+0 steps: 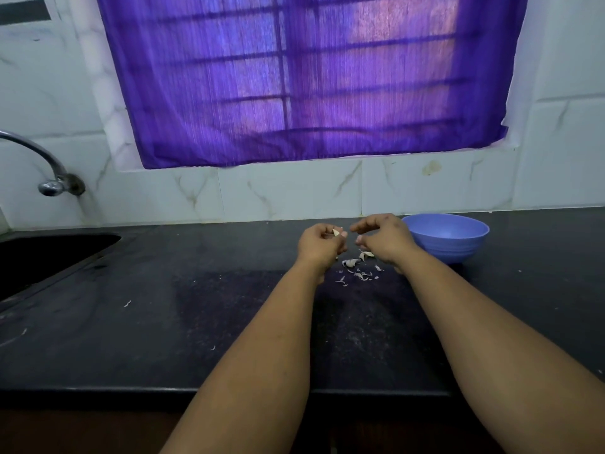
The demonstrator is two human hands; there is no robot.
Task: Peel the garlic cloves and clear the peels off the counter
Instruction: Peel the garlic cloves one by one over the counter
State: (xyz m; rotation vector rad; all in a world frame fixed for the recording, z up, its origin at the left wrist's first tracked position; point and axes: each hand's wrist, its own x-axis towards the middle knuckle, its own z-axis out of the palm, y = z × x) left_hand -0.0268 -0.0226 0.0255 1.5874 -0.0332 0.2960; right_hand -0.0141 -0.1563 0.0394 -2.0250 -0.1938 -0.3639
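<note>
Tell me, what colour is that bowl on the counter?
The bowl is light blue, a periwinkle shade, seen in the head view.

No legible txt, labels, brands or nos. anywhere in view

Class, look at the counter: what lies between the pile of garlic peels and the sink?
In the head view, bare dark counter separates the pile of garlic peels from the sink, apart from one stray peel scrap.

Peels [357, 268] lie scattered on the counter [196, 322], under and between both hands. The bowl [448, 237] sits just right of them, near the far wall. Sink [49, 257] far left, tap [49, 172] above it.
</note>
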